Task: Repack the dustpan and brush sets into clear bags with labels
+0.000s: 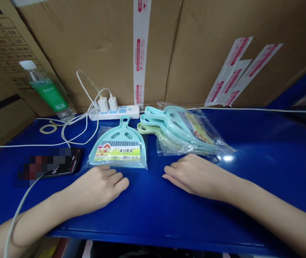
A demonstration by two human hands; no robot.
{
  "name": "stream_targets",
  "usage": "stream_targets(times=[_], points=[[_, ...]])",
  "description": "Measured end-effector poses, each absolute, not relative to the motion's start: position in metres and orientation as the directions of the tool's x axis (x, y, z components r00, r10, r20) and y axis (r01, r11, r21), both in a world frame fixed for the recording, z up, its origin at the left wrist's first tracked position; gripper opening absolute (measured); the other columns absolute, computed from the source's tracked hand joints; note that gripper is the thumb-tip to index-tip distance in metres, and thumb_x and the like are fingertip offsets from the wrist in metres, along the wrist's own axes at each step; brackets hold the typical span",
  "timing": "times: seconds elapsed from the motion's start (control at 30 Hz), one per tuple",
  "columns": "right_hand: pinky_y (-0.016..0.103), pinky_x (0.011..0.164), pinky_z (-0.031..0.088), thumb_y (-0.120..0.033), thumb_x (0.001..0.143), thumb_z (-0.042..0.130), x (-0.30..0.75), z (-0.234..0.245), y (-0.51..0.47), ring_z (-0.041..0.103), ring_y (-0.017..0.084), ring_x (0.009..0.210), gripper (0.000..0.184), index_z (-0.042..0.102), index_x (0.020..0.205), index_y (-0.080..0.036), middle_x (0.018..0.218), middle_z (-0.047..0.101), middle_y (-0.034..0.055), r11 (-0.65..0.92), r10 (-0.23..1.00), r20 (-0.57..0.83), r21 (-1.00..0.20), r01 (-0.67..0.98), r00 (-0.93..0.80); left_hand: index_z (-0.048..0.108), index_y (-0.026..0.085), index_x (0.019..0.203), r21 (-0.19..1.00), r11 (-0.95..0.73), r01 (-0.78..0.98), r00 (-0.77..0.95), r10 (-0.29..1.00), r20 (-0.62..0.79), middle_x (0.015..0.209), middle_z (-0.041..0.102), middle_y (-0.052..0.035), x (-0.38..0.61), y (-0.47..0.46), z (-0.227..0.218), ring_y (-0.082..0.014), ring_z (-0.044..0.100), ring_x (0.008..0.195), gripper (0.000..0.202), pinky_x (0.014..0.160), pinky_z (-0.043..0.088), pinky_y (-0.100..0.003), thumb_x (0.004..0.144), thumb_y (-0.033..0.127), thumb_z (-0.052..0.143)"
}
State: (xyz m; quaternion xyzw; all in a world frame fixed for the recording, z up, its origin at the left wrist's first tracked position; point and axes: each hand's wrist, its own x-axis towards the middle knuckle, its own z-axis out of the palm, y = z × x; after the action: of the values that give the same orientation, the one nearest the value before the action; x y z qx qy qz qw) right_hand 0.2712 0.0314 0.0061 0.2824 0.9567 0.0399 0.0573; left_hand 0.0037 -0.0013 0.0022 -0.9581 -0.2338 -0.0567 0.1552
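My left hand [106,184] rests on the blue table in a loose fist, with nothing showing in it. Just beyond its knuckles lies a light-blue dustpan and brush set [126,135] in a clear bag, handle pointing away from me. My right hand [189,175] is also curled closed on the tabletop, and no object shows in its fingers. Behind it is a pile of bagged dustpan sets [178,125], light blue on top. A pale green dustpan [153,130] pokes out at the bottom of that pile, its handle to the left.
A white power strip [127,111] with plugged-in chargers stands against cardboard boxes [104,39]. Left of it are a leaning bottle with a green label [50,95], a coiled hair tie [47,129] and a phone [72,163]. White cables cross the blue table [153,215]; one passes over my left forearm.
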Motion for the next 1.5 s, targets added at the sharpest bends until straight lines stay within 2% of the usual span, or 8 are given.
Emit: stream_targets(times=[0.33, 0.57, 0.83, 1.03, 1.2, 1.5], points=[[0.031, 0.048, 0.022, -0.022, 0.095, 0.051, 0.2766, 0.006, 0.0314, 0.058, 0.016, 0.047, 0.028, 0.059, 0.068, -0.019, 0.056, 0.064, 0.0, 0.843, 0.524, 0.0, 0.139, 0.519, -0.852, 0.049, 0.02, 0.071, -0.275, -0.843, 0.462, 0.886, 0.423, 0.189, 0.058, 0.054, 0.0029, 0.0028, -0.0003, 0.0011, -0.0136, 0.048, 0.048, 0.026, 0.049, 0.037, -0.029, 0.094, 0.013, 0.039], [0.03, 0.045, 0.017, -0.023, 0.097, 0.048, 0.2737, 0.0113, 0.0306, 0.055, 0.015, 0.042, 0.029, 0.059, 0.071, -0.017, 0.052, 0.062, -0.0003, 0.832, 0.547, -0.048, 0.144, 0.536, -0.836, 0.05, 0.02, 0.071, -0.277, -0.84, 0.467, 0.884, 0.433, 0.177, 0.059, 0.055, 0.0031, 0.003, -0.0012, 0.0024, -0.0133, 0.05, 0.048, 0.024, 0.05, 0.039, -0.028, 0.093, 0.013, 0.042], [0.031, 0.045, 0.017, -0.023, 0.097, 0.049, 0.2698, 0.0079, 0.0301, 0.059, 0.016, 0.045, 0.027, 0.06, 0.074, -0.017, 0.056, 0.065, 0.0008, 0.837, 0.544, -0.121, 0.146, 0.528, -0.83, 0.05, 0.019, 0.071, -0.28, -0.836, 0.472, 0.881, 0.439, 0.176, 0.058, 0.054, 0.0028, 0.0041, -0.0011, 0.004, -0.0134, 0.049, 0.049, 0.027, 0.049, 0.039, -0.029, 0.093, 0.011, 0.039], [0.03, 0.045, 0.019, -0.024, 0.098, 0.05, 0.2704, 0.0065, 0.0302, 0.058, 0.015, 0.045, 0.028, 0.059, 0.072, -0.017, 0.055, 0.065, 0.0004, 0.845, 0.527, -0.077, 0.149, 0.513, -0.846, 0.05, 0.019, 0.07, -0.276, -0.84, 0.467, 0.884, 0.431, 0.182, 0.058, 0.054, 0.0026, 0.0041, -0.0013, 0.0034, -0.0135, 0.049, 0.048, 0.028, 0.049, 0.038, -0.029, 0.094, 0.011, 0.037], [0.03, 0.045, 0.017, -0.023, 0.097, 0.05, 0.2689, 0.0081, 0.0305, 0.059, 0.016, 0.046, 0.026, 0.058, 0.073, -0.017, 0.058, 0.066, 0.0011, 0.842, 0.536, -0.113, 0.138, 0.521, -0.837, 0.05, 0.02, 0.071, -0.271, -0.84, 0.47, 0.882, 0.436, 0.177, 0.058, 0.055, 0.0028, 0.0045, -0.0017, 0.0036, -0.0138, 0.049, 0.048, 0.026, 0.049, 0.038, -0.029, 0.094, 0.013, 0.039], [0.031, 0.047, 0.019, -0.023, 0.098, 0.047, 0.2712, 0.0049, 0.0309, 0.061, 0.016, 0.051, 0.025, 0.058, 0.077, -0.017, 0.063, 0.067, 0.0016, 0.861, 0.507, -0.08, 0.101, 0.499, -0.858, 0.05, 0.019, 0.071, -0.28, -0.841, 0.463, 0.886, 0.428, 0.181, 0.058, 0.054, 0.0029, 0.0034, -0.0008, 0.0034, -0.0137, 0.049, 0.048, 0.027, 0.049, 0.038, -0.029, 0.094, 0.012, 0.038]])
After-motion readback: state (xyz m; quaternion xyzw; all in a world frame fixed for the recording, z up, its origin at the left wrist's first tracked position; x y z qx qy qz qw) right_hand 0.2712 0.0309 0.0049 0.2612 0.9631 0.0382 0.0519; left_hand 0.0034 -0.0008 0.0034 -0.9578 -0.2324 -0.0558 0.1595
